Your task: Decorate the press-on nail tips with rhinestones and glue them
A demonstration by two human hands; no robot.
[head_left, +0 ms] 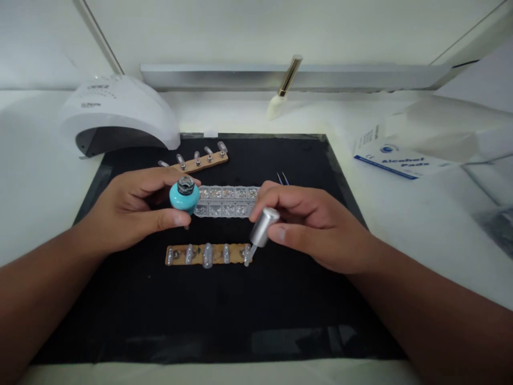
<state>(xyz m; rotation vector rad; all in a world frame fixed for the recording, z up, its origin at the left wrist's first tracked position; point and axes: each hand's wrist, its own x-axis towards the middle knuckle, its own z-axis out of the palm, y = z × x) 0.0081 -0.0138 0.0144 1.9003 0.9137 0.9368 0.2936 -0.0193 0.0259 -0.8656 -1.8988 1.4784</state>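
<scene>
My left hand grips a turquoise nail polish bottle whose black neck is uncapped. Between the fingers of my right hand is the silver cap of a nail polish brush. Its pale brush points down, at or just over the rightmost nail tip on the near wooden strip; contact is hard to tell. Several glittery nail tips stand in a row on this strip, a larger one in the middle. Between my hands lies a clear compartment case of small rhinestones, partly hidden by them.
A white nail lamp stands back left. Behind my left hand lies a second strip with nail tips. Tweezers show past my right hand. A gold-handled brush is at the back; an alcohol pads box is right of the black mat.
</scene>
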